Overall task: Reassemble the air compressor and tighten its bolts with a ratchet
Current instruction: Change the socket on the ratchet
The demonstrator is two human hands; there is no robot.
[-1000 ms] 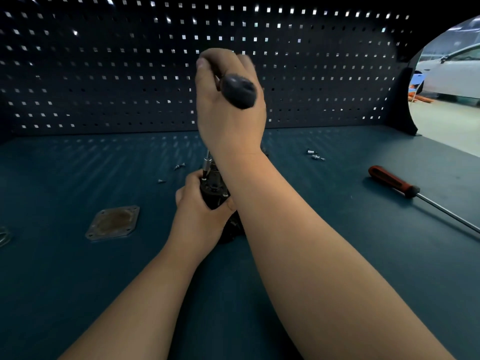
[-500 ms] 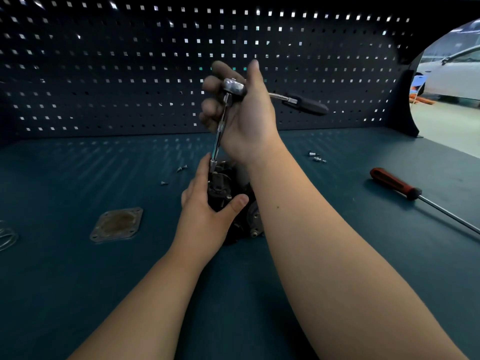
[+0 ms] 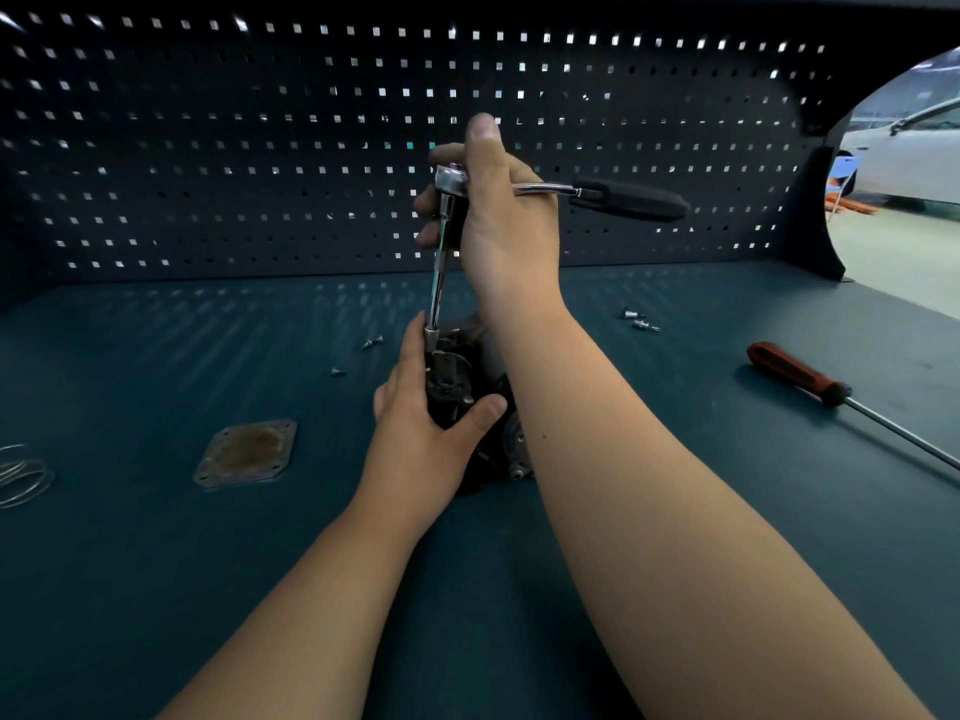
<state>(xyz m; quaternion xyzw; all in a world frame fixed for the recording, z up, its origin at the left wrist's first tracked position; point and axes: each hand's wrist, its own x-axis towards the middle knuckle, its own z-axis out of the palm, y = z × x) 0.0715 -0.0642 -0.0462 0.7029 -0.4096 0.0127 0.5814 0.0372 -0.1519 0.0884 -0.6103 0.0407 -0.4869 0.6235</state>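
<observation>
The left hand (image 3: pixel 421 428) clasps the air compressor (image 3: pixel 453 389) standing mid-workbench (image 3: pixel 156 563), evidently bracing it, while the right hand (image 3: pixel 501 226) wraps the ratchet (image 3: pixel 623 199) head, steadying its extension bar (image 3: pixel 441 267) vertically, presumably on a bolt.

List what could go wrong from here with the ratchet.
The right hand grips the ratchet at its head, above a long, tilted extension: the socket might slip off.
The left hand holding the compressor has a finger beside the socket, so a slip may pinch it.
</observation>
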